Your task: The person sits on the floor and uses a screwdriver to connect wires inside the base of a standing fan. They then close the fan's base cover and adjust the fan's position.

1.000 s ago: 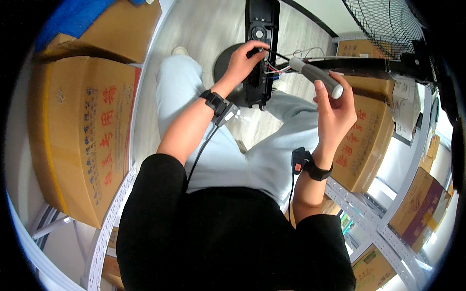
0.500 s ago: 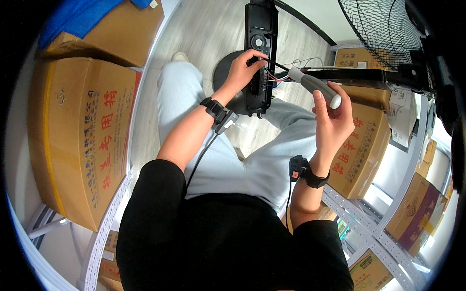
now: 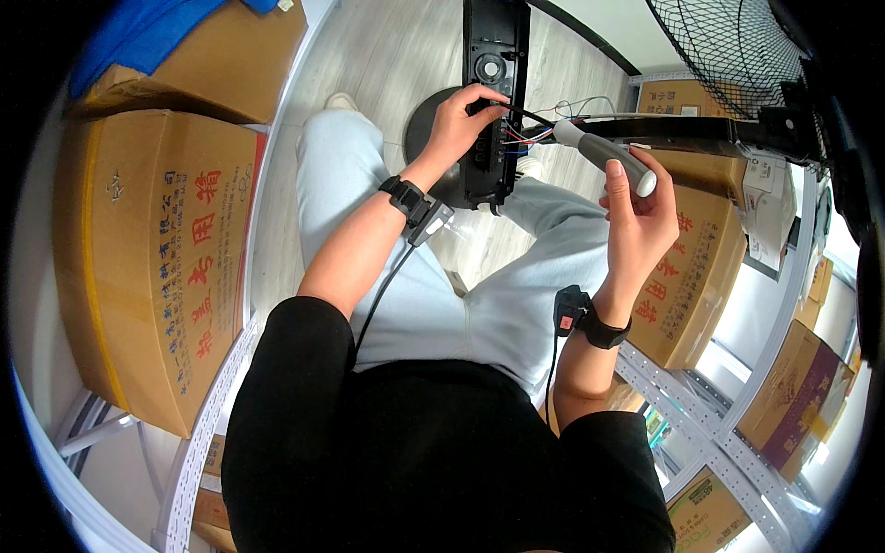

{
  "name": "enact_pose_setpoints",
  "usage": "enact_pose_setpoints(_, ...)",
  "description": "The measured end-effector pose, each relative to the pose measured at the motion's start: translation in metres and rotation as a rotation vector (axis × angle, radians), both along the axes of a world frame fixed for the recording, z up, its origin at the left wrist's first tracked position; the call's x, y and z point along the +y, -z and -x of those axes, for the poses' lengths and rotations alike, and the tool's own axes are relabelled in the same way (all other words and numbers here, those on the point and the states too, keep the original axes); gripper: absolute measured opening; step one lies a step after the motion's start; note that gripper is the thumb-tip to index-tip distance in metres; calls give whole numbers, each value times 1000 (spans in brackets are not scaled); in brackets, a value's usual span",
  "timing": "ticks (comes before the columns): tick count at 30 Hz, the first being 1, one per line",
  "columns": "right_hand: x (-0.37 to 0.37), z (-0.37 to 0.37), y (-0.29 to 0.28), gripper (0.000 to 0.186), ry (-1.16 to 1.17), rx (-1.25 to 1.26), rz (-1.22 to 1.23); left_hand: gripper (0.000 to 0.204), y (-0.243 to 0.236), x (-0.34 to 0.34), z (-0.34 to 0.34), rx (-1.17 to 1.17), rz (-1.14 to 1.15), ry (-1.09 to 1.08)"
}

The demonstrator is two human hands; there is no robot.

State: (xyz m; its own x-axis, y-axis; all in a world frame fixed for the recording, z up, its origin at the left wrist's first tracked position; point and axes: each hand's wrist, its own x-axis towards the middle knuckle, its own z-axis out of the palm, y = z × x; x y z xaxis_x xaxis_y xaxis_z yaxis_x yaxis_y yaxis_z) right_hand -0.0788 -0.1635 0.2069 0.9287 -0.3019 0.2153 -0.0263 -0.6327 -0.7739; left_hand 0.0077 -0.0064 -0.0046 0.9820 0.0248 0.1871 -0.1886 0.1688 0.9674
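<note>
Big brown cardboard box (image 3: pixel 175 267) over to the left of the left hand, and up beyond the right hand there's the black wire cage (image 3: pixel 724 55) of a fan, with a dark pole (image 3: pixel 664 131) reaching from it toward the fingers. Now the long black casing (image 3: pixel 484 173): narrow, trough-shaped, directly under the left hand and stretching away past it, its inner face showing a round fitting with a pale centre just ahead of the knuckles. A round black base (image 3: pixel 426 120) peeks out left of that hand.

Here's the right hand (image 3: pixel 643 210), thumb and fingers curled around the butt of the screwdriver (image 3: pixel 604 155): chunky grey handle, pale collar and end cap, thin dark shaft slanting toward the left hand (image 3: pixel 456 124). That one has thumb and forefinger drawn together on the shaft's far end, the very tip hidden! Between the hands, thin red, white and blue wires (image 3: pixel 527 138) spill from the casing's right edge.
</note>
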Motion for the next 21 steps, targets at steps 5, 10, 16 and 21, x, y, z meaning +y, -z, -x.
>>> enact_pose_setpoints(5, 0, -2, -1, 35, -5, 29, -28, 14, 2, 0, 0, 8, 9, 3)
enact_pose_setpoints(10, -17, -7, 1, 38, -30, 82, -138, 14, -3, 2, 1, 3, 57, 28)
enact_pose_setpoints(16, -28, -8, 1, 39, -14, 105, -181, 16, -5, 2, 2, -36, 27, 63)
enact_pose_setpoints(21, -16, -1, 2, 37, -27, 71, -137, 17, -3, 2, 2, -56, 20, 52)
